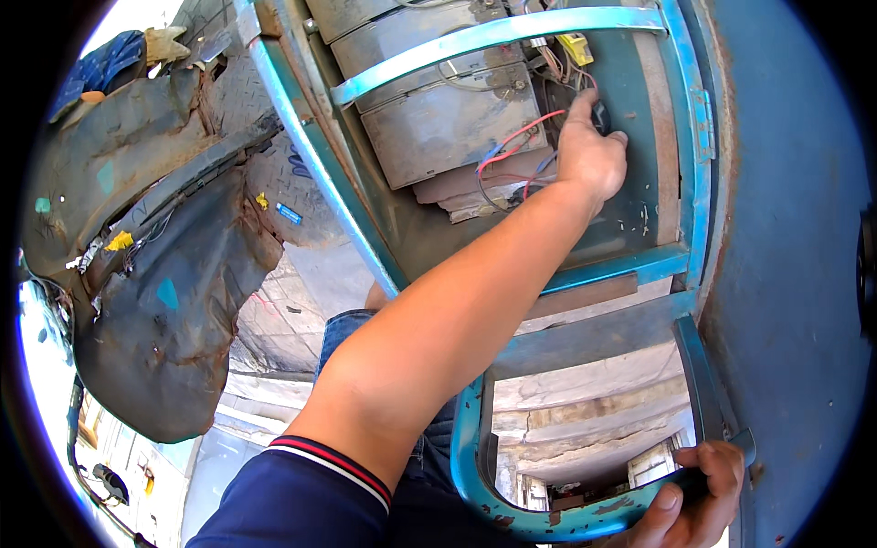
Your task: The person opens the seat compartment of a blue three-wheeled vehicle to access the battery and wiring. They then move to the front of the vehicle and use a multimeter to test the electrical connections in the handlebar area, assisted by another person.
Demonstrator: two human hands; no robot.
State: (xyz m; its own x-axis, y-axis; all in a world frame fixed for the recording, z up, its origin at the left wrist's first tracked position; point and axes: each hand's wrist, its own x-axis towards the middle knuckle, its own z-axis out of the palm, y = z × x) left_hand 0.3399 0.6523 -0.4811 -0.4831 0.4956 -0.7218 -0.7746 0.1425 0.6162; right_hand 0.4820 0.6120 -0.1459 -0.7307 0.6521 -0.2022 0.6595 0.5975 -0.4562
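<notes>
My left hand reaches across into a metal compartment, fingers closed on a small black object, whose shape is partly hidden. Beside it are red and blue wires and a yellow connector. Stacked, dirty grey box-like units fill the compartment's left side under a light blue crossbar. At the lower right, my right hand grips the chipped teal tubular frame.
A dark, creased, rusty covering with a blue cloth at its far end lies left. A blue-grey panel rises along the right. Pale, worn ground shows through the lower frame opening.
</notes>
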